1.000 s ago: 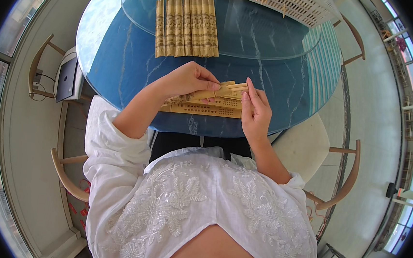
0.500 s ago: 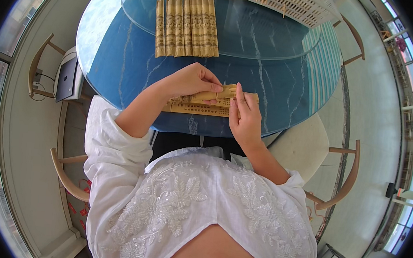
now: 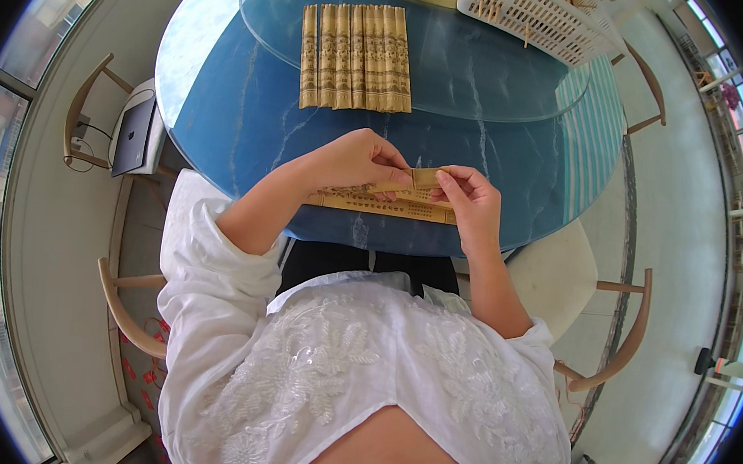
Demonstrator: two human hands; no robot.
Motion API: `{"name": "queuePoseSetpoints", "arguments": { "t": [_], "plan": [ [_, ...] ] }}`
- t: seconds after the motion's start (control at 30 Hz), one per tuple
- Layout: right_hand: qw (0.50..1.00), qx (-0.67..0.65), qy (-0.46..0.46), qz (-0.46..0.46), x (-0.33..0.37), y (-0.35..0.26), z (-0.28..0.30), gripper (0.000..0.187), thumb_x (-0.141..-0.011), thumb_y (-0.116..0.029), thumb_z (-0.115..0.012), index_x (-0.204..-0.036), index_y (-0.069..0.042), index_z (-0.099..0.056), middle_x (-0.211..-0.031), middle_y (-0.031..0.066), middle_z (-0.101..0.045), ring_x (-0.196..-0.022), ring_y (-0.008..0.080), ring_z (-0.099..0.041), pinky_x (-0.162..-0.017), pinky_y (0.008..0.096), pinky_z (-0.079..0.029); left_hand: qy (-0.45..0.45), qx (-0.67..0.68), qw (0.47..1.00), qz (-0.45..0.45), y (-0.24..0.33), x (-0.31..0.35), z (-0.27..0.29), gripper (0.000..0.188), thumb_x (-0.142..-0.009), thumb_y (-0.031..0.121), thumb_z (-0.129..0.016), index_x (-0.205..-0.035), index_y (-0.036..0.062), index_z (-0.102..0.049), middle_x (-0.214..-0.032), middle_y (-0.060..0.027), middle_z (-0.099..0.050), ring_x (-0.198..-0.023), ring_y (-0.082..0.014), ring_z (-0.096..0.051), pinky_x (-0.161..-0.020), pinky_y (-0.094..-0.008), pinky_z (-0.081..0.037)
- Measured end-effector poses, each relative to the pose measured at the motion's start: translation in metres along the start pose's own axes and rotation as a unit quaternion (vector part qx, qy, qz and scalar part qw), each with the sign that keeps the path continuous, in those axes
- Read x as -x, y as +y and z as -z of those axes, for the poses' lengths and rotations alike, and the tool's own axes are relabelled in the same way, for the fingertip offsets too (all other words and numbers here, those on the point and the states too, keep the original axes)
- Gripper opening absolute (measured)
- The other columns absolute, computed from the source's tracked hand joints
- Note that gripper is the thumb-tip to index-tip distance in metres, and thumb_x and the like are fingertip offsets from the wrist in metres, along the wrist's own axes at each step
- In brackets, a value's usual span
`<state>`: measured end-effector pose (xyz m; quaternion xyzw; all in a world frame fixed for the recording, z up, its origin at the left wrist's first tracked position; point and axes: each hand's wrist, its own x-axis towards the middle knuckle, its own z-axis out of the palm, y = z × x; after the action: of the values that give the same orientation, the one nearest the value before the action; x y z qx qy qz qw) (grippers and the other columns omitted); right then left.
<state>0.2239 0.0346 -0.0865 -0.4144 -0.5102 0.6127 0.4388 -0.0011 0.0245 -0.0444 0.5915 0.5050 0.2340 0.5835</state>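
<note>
My left hand (image 3: 366,164) pinches a long, narrow tan printed paper sleeve (image 3: 425,179) above the near edge of the table. Thumb and fingertips of my right hand (image 3: 476,204) close on its right end. Whether anything lies inside the sleeve, I cannot tell. Beneath my hands, flat tan paper sleeves (image 3: 358,204) with dark printed characters lie across the tabletop, partly covered by my fingers. Farther off, a row of several similar tan sleeves (image 3: 356,58) with dark patterns lies side by side, pointing away from me.
On the round blue marbled table (image 3: 246,157) stands a raised glass turntable (image 3: 453,81). A white perforated basket (image 3: 528,22) holding thin wooden sticks is at the far right. Wooden-armed chairs (image 3: 607,346) surround the table; a laptop (image 3: 134,136) rests on the left one.
My right fingers have shifted from lying along the sleeve to pinching its right end. That end now looks flatter and straighter. The whole view has shifted slightly.
</note>
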Motion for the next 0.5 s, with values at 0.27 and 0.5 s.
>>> {"name": "queuePoseSetpoints", "arguments": {
  "t": [0.27, 0.5],
  "plan": [
    [0.996, 0.016, 0.075, 0.043, -0.035, -0.033, 0.04, 0.018, -0.091, -0.013, -0.068, -0.102, 0.001, -0.069, -0.083, 0.0062, -0.068, -0.069, 0.0123, -0.064, -0.068, 0.025, -0.054, 0.065, 0.033, 0.995, 0.075, -0.019, 0.067, 0.053, 0.024, -0.09, 0.01, -0.068, -0.107, -0.0052, -0.068, -0.088, -0.0075, -0.072, -0.075, -0.0099, -0.069, -0.071, -0.0212, -0.054],
    [0.981, 0.105, 0.11, 0.122, -0.052, -0.043, 0.018, 0.021, -0.09, -0.012, -0.068, -0.108, 0.0, -0.07, -0.088, 0.0082, -0.07, -0.07, 0.0122, -0.066, -0.067, 0.0246, -0.056, 0.095, 0.029, 0.995, 0.018, -0.036, 0.07, 0.036, 0.023, -0.09, 0.007, -0.067, -0.106, -0.0094, -0.067, -0.086, -0.0097, -0.071, -0.076, -0.0132, -0.07, -0.069, -0.024, -0.057]
  ]
}}
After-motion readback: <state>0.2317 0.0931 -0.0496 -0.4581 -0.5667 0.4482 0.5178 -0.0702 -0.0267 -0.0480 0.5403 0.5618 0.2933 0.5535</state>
